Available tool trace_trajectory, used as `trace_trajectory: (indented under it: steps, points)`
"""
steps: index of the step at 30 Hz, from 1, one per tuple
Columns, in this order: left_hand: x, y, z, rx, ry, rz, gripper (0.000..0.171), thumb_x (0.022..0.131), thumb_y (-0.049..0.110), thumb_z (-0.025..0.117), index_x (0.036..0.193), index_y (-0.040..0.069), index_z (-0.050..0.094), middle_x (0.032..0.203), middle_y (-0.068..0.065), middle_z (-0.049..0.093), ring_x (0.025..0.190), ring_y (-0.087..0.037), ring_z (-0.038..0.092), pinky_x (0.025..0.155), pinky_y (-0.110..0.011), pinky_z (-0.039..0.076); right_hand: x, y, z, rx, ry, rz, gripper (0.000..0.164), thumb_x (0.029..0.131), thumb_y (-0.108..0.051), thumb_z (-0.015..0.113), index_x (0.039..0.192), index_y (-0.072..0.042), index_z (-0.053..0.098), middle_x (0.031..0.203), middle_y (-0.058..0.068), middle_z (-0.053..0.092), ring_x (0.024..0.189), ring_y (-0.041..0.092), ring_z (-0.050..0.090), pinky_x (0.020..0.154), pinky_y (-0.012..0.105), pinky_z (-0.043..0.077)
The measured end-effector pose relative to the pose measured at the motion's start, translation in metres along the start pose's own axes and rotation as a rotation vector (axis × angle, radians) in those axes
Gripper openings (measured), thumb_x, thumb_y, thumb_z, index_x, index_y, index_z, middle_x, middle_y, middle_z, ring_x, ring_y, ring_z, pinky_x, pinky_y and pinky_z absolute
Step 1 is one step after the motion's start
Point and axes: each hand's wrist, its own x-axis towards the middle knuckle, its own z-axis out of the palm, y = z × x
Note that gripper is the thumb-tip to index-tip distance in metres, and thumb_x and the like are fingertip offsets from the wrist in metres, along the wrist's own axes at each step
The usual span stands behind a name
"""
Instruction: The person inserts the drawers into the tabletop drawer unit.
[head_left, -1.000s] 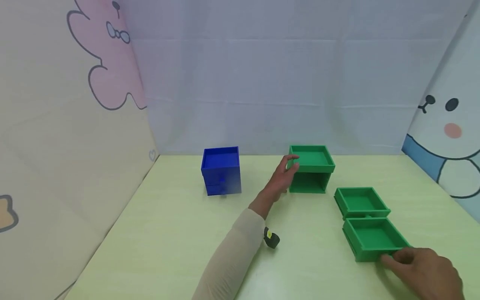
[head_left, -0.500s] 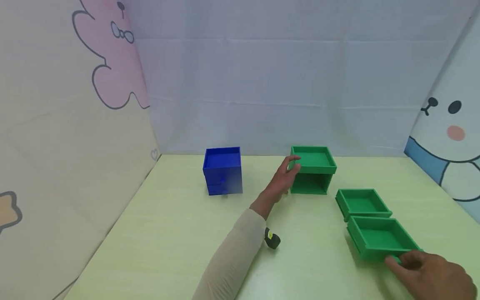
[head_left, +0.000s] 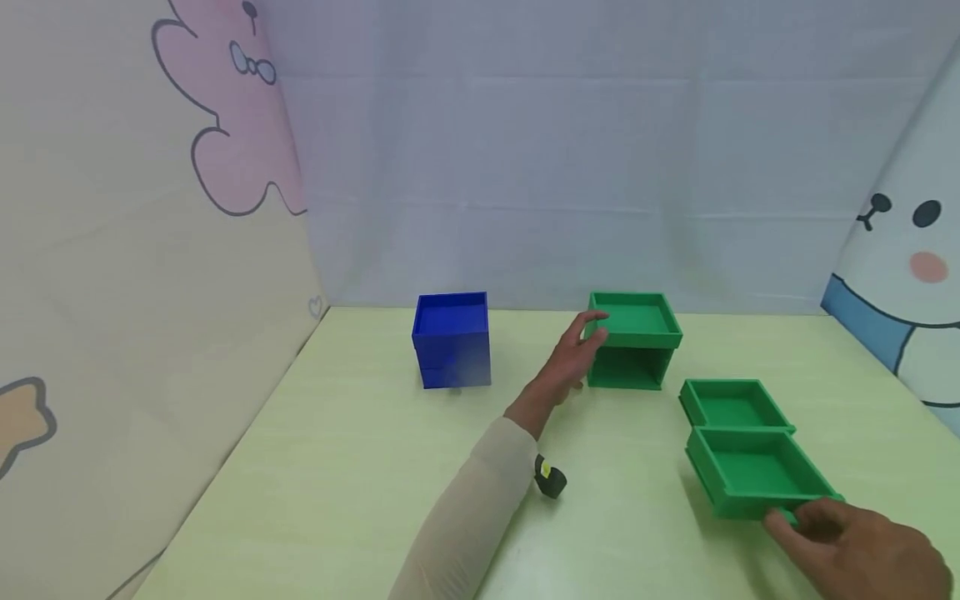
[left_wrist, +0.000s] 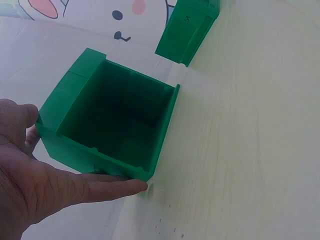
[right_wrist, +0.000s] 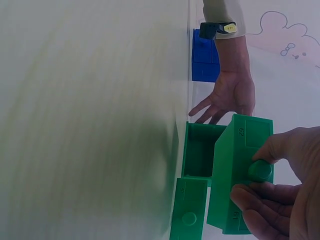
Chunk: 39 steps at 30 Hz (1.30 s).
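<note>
In the head view, my right hand [head_left: 866, 546] pinches the knob of a small green drawer [head_left: 757, 462] between thumb and fingers. That drawer is held above the table, with a shadow beneath it; the round knob [right_wrist: 260, 171] shows in the right wrist view. Behind it a second green drawer [head_left: 735, 403] sits on the table. My left hand [head_left: 570, 358] is at the left side of a green cabinet [head_left: 633, 317], its fingers extended along the wall. The cabinet's front opening [left_wrist: 120, 115] faces me, and no drawer is inside.
A blue cabinet [head_left: 452, 337] with a tray-like top stands on the left part of the table [head_left: 337, 467]. A pale curtain [head_left: 480, 167] hangs behind the table, and printed walls flank it. A dark camera strap [head_left: 551, 479] is on my left wrist.
My right hand has lifted the near drawer off the table, and it now overlaps the other drawer's front edge in the head view. My left hand stays at the cabinet.
</note>
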Motion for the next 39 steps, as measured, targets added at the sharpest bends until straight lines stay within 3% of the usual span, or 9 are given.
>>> trace_trajectory:
  steps: [6, 10, 15, 22, 28, 39]
  points:
    - [-0.001, 0.000, 0.001, -0.001, 0.006, -0.003, 0.027, 0.104, 0.045, 0.049, 0.131, 0.049, 0.051, 0.159, -0.005, 0.032, 0.140, -0.038, 0.038, 0.085, -0.081, 0.036, -0.006, -0.019, 0.000, 0.102, 0.184, 0.007, 0.042, 0.081, -0.043, 0.070, 0.076, -0.002, 0.070, 0.066, 0.003, 0.067, 0.056, 0.016, 0.055, 0.053, 0.036, 0.044]
    - [-0.001, 0.002, 0.001, -0.005, 0.001, 0.012, 0.028, 0.104, 0.045, 0.049, 0.131, 0.048, 0.051, 0.158, -0.007, 0.033, 0.140, -0.039, 0.038, 0.085, -0.082, 0.034, -0.008, -0.029, -0.001, 0.132, 0.215, 0.000, 0.041, 0.079, -0.042, 0.072, 0.076, -0.001, 0.071, 0.063, 0.001, 0.065, 0.055, 0.016, 0.056, 0.053, 0.037, 0.043]
    - [-0.001, 0.002, 0.000, -0.004, 0.001, 0.010, 0.027, 0.104, 0.046, 0.049, 0.131, 0.050, 0.051, 0.158, -0.007, 0.033, 0.140, -0.037, 0.037, 0.086, -0.082, 0.034, -0.007, -0.036, -0.002, 0.158, 0.184, -0.024, 0.044, 0.082, -0.044, 0.072, 0.081, 0.000, 0.072, 0.066, 0.001, 0.067, 0.058, 0.018, 0.059, 0.054, 0.038, 0.044]
    - [0.000, 0.002, 0.000, 0.009, 0.003, 0.014, 0.027, 0.104, 0.047, 0.048, 0.131, 0.051, 0.050, 0.157, -0.007, 0.035, 0.140, -0.037, 0.038, 0.085, -0.081, 0.035, -0.007, -0.041, 0.001, 0.200, 0.291, -0.113, 0.032, 0.080, -0.042, 0.074, 0.077, -0.010, 0.074, 0.068, -0.001, 0.069, 0.057, 0.018, 0.059, 0.050, 0.036, 0.041]
    - [0.000, 0.002, 0.001, 0.006, 0.006, -0.004, 0.027, 0.103, 0.047, 0.049, 0.130, 0.051, 0.051, 0.155, -0.001, 0.037, 0.140, -0.035, 0.039, 0.087, -0.081, 0.035, -0.004, -0.048, 0.002, 0.213, 0.297, -0.129, 0.032, 0.080, -0.041, 0.075, 0.075, -0.009, 0.073, 0.066, -0.001, 0.069, 0.056, 0.017, 0.059, 0.048, 0.035, 0.041]
    - [-0.002, 0.003, 0.001, -0.007, -0.008, -0.005, 0.027, 0.104, 0.046, 0.049, 0.131, 0.048, 0.051, 0.155, -0.001, 0.037, 0.141, -0.037, 0.037, 0.088, -0.082, 0.033, 0.006, -0.054, 0.000, 0.196, 0.229, -0.158, 0.039, 0.085, -0.044, 0.072, 0.081, -0.006, 0.075, 0.066, -0.002, 0.067, 0.059, 0.017, 0.057, 0.050, 0.034, 0.041]
